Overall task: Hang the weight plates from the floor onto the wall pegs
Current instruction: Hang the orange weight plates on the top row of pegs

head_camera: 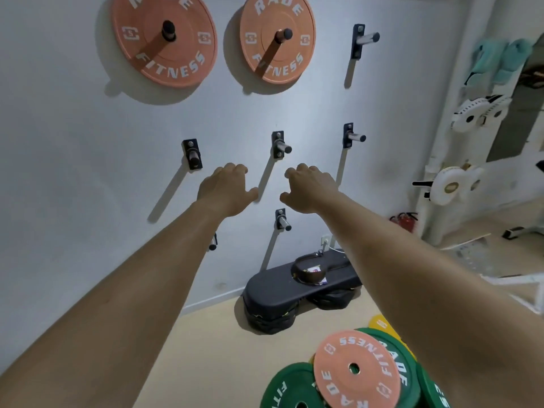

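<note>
Two orange weight plates hang on the top wall pegs, one at the upper left [164, 39] and one beside it [278, 39]. Several bare steel pegs stick out of the wall below, among them a middle peg [283, 148], a left peg [192, 156] and a lower peg [283, 222]. My left hand [226, 191] and my right hand [309, 188] are stretched toward the wall just under the middle peg, fingers loosely curled and holding nothing. On the floor at the lower right lies a pile of plates: an orange plate [356, 369] on top of green plates [291, 390] and a yellow one [379, 322].
A black step platform [294, 290] with a dark bowl-like object on it stands against the wall base. White plates hang on a white rack [459, 184] at the right. A red fire extinguisher [406, 220] lies beyond, and teal towels [497, 60] hang above.
</note>
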A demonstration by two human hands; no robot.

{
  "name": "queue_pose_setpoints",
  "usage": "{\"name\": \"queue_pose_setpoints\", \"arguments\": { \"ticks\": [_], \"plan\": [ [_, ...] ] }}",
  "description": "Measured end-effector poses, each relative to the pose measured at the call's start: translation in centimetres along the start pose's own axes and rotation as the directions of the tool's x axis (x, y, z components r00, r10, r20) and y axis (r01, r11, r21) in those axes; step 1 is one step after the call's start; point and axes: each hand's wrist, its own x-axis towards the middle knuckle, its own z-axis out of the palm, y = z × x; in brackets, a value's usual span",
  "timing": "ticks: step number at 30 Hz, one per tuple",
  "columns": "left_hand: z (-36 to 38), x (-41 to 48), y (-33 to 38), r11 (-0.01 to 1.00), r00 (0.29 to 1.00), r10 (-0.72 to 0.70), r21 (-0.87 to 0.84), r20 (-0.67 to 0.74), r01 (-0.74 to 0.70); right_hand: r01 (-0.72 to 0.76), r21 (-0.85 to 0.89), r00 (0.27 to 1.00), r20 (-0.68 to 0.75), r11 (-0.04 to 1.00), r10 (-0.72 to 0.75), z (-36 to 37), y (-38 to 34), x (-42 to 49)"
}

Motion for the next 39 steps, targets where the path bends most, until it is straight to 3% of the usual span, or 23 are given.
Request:
{"name": "queue_pose_setpoints", "arguments": {
  "ticks": [8, 15, 24, 39],
  "plan": [
    [13.0, -2.9, 6.6, 1.000, 0.980, 0.014, 0.021, 0.198, -0.018, -0.062, 0.007, 0.984, 0.169, 0.998, 0.060, 10.6, 9.7, -5.5],
    [25.5, -4.2, 16.8, 1.000, 0.926, -0.009, 0.014, 0.376, 0.004, -0.107, 0.037, 0.942, 0.324, 0.994, 0.090, 20.4, 23.1, -9.8],
    [39.5, -5.2, 30.2, 0.999, 0.866, 0.000, -0.029, 0.501, 0.017, -0.188, 0.043, 0.863, 0.484, 0.981, 0.144, 31.1, 39.0, -15.0],
    [60.6, 0.6, 34.6, 0.998, 0.752, -0.011, -0.039, 0.659, 0.049, -0.350, 0.005, 0.690, 0.678, 0.937, 0.254, 50.8, 50.5, -14.0]
  ]
}}
